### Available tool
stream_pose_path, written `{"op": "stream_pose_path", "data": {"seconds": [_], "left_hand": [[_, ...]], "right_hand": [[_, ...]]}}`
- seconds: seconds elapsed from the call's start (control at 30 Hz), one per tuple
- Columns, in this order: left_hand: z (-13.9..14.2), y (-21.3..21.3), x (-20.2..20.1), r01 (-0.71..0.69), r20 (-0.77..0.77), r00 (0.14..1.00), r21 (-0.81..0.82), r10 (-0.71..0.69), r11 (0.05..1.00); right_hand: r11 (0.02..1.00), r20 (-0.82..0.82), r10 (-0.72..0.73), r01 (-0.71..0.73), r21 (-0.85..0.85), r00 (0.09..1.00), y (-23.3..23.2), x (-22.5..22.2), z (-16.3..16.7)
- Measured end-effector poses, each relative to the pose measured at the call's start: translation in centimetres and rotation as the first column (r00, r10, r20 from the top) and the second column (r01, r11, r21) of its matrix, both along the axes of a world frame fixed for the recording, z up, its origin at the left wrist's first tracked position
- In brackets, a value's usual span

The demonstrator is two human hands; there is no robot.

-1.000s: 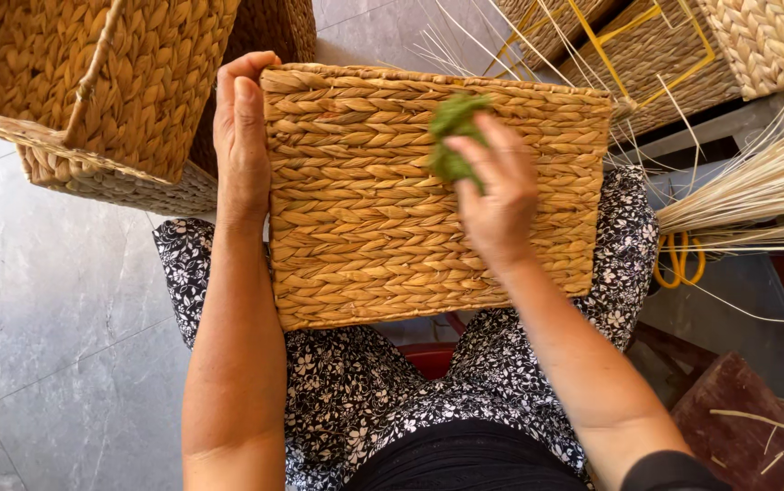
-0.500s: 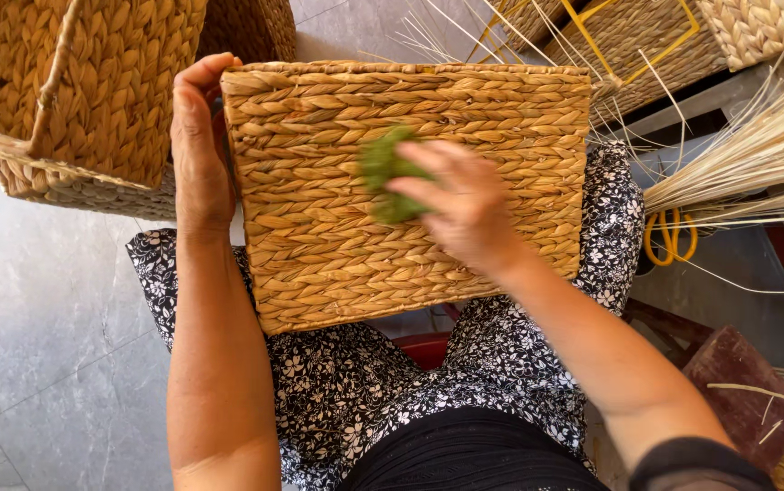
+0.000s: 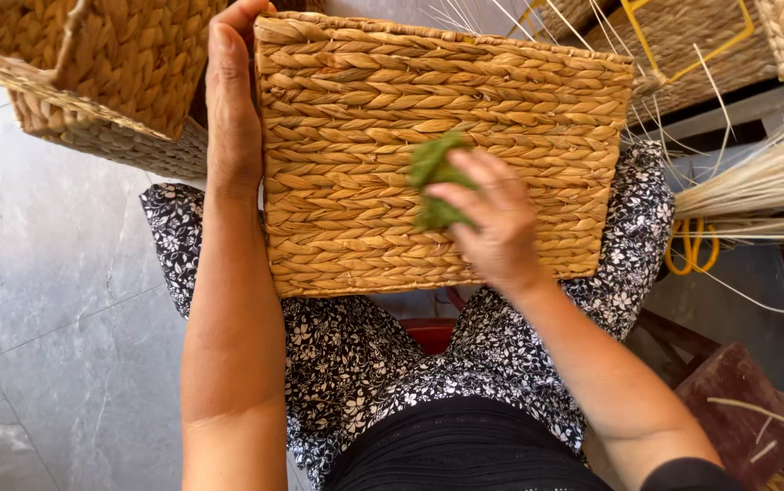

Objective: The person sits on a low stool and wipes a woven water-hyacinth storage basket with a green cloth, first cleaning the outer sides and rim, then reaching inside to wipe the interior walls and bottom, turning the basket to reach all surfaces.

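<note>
From the head camera I look straight down at a woven basket (image 3: pixel 355 155) of flat braided straw, lying across my lap with one broad side turned up toward me. My left hand (image 3: pixel 233 109) lies flat along the basket's left edge, fingers stretched out straight and together, palm against the side wall and the fingertips reaching past the top corner. My right hand (image 3: pixel 501 227) rests on the upturned face a little right of centre, its fingers curled around a crumpled green cloth (image 3: pixel 435 182) and pressing it onto the weave; the cloth sticks out to the left of the fingertips and touches the braids. Under the basket I see my black-and-white floral skirt (image 3: pixel 364 364), with a bit of something red (image 3: pixel 428 332) showing between the knees. At upper left, a second woven basket (image 3: pixel 74 64) sits tilted, just beside my left hand, resting on a third one. At upper right stand more woven baskets (image 3: pixel 683 45), one with a yellow wire frame. Loose pale reeds (image 3: pixel 764 182) fan out at the right, over yellow-handled scissors (image 3: pixel 692 250). Grey stone tiles (image 3: pixel 46 318) cover the floor at left.
</note>
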State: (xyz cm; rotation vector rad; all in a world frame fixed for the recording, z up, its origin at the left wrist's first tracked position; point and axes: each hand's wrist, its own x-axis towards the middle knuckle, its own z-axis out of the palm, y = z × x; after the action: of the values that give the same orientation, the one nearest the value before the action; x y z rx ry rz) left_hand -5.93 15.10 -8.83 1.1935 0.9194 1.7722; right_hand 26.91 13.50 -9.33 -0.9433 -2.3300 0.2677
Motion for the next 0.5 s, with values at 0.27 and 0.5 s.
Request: {"op": "stream_pose_path", "data": {"seconds": [0.27,0.5], "left_hand": [[-0.2,0.2,0.2,0.071,0.119,0.991,-0.01,-0.069,0.997],[-1.0,0.0,-0.3,-0.018,-0.028,0.999,0.009,0.018,1.0]], "right_hand": [[0.925,-0.073,0.377,-0.38,-0.021,0.923,-4.2,-11.8,3.1],[0.969,0.197,0.229,-0.243,0.052,0.953,-1.7,3.2,1.3]]}}
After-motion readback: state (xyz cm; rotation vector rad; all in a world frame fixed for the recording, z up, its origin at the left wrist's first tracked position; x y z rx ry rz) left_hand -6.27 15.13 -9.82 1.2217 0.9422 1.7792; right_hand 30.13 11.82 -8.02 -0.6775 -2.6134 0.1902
